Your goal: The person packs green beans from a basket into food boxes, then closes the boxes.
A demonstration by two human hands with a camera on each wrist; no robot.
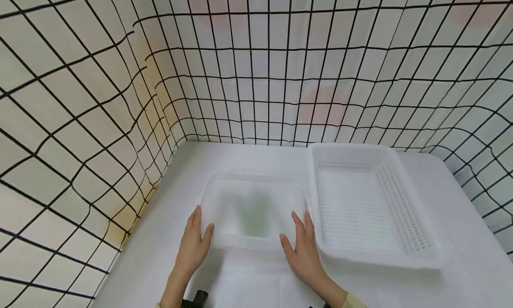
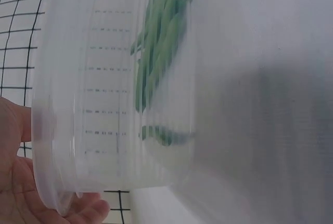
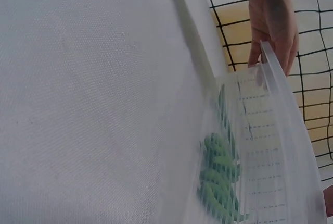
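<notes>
A clear plastic food container (image 1: 256, 210) with a frosted lid (image 1: 224, 194) stands on the white table in front of me. Through its ribbed wall show several long, slender green pods (image 2: 161, 36), with one small green piece (image 2: 158, 134) apart from the rest. My left hand (image 1: 192, 245) holds the left rim, thumb at the lid's corner and fingers along the side. At the other end my right hand (image 1: 302, 254) rests with spread, fairly straight fingers on the lid's right edge. In the right wrist view only a sliver of that hand shows.
A white perforated plastic basket (image 1: 356, 210) stands on the table just right of the container. Black wire grid panels (image 1: 268, 63) rise behind and at both sides, with pale cloth beyond. A black object (image 1: 198, 297) shows by the left wrist.
</notes>
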